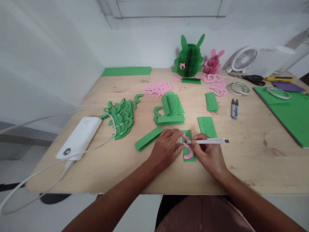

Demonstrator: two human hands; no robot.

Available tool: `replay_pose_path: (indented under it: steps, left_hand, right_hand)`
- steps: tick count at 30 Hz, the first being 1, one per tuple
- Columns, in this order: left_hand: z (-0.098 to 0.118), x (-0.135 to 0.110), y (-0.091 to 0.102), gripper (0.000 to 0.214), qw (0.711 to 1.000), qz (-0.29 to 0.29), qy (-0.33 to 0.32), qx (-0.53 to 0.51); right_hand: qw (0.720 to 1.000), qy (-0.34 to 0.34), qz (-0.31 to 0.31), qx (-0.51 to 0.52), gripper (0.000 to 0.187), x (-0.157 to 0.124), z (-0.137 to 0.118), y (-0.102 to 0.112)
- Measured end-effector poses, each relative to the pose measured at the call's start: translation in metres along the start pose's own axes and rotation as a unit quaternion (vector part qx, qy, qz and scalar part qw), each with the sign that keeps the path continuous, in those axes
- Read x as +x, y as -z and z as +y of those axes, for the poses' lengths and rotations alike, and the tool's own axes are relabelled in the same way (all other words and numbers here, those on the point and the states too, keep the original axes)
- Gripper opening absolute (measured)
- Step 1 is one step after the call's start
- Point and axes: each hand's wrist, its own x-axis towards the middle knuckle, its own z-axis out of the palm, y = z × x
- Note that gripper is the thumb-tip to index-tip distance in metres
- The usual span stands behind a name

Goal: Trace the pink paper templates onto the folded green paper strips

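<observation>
A small green paper strip [188,133] lies near the table's front edge with a curved pink paper template [188,154] on top. My left hand [166,147] presses its fingers down on the template and the strip. My right hand [209,153] is closed round a white pen [209,141], whose tip touches the template's upper edge. Another green strip [207,126] with drawn outlines lies just behind my right hand. A folded green strip [148,138] lies to the left of my left hand.
On the wooden table [253,161] are green cut-outs [122,117], a green paper stack [171,109], pink cut-outs [158,88], snips [234,108], tape rolls [238,88], a green mat [289,112], a power bank [79,138], scissors [252,78], a fan [243,59] and two paper figures [190,58].
</observation>
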Motion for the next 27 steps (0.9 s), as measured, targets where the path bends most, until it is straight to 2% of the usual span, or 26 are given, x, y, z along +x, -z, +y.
replay_pose_path:
  steps: [10, 27]
  left_hand:
    - [0.0005, 0.0003, 0.0006, 0.033, 1.000, 0.000, -0.002, -0.001]
    - [0.0007, 0.0003, 0.0006, 0.031, 1.000, -0.009, 0.006, -0.004]
  right_hand:
    - [1.000, -0.002, -0.002, 0.025, 0.013, 0.0008, -0.0014, -0.0027]
    - [1.000, 0.007, -0.012, -0.020, 0.014, -0.0002, -0.0004, -0.0024]
